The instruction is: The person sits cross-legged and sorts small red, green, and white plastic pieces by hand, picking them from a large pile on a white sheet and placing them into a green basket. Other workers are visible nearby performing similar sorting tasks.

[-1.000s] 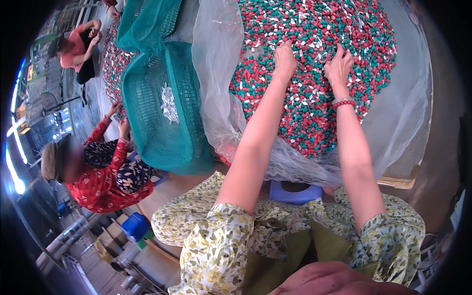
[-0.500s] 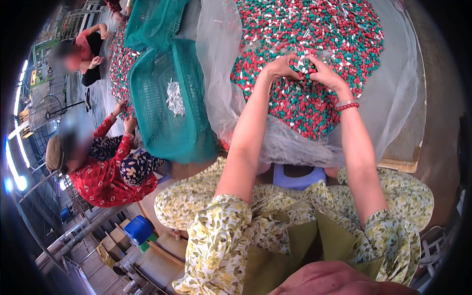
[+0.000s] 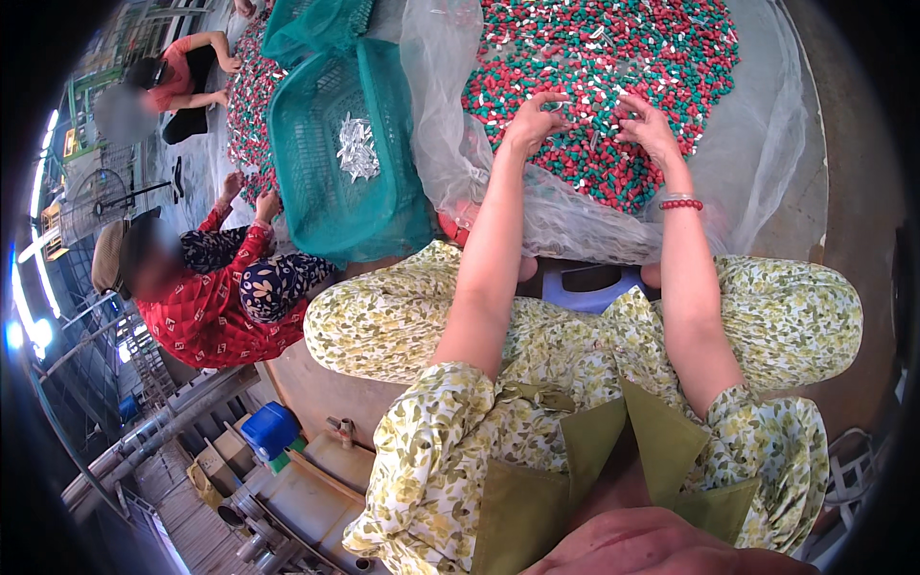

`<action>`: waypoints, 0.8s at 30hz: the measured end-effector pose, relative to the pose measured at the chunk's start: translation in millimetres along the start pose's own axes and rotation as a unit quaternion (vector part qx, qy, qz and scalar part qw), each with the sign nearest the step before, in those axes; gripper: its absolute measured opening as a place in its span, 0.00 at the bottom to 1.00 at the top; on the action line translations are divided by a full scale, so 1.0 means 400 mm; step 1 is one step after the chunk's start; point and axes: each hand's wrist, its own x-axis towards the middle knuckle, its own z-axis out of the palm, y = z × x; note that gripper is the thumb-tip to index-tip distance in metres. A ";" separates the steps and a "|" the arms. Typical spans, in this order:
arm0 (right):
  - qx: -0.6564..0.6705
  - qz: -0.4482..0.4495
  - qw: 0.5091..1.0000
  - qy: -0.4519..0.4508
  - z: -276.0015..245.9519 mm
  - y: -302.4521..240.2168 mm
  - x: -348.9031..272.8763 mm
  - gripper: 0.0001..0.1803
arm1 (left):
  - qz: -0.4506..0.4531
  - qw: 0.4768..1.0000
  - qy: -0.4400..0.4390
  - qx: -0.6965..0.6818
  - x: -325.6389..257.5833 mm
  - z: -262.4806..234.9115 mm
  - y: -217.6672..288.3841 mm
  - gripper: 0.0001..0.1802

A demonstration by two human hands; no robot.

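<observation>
L hand (image 3: 537, 125) n R hand (image 3: 654, 131) both half-open, can't tell if they've got anything; red/green/white pieces (image 3: 602, 172) under n btwn 'em. Prob mid-sift imo, next pick needs a tighter pinch.

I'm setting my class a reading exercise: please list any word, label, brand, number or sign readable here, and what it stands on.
No text can be read.
Red shirt of the co-worker at left: pale marks, too small to tell whether they are letters.
Teal basket: no lettering shows.
Red and green pieces: none legible; each is too small.
</observation>
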 end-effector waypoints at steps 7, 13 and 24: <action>-0.283 -0.097 0.954 -0.001 0.053 -0.008 -0.021 0.25 | 0.034 0.998 0.044 0.031 -0.004 0.005 -0.022 0.22; -0.430 -0.181 0.882 0.072 0.112 0.102 -0.056 0.18 | 0.056 0.998 0.009 -0.039 -0.021 -0.001 0.011 0.16; -0.287 -0.107 0.951 0.049 0.031 0.074 -0.003 0.17 | 0.086 0.992 -0.010 -0.086 -0.015 -0.006 -0.010 0.31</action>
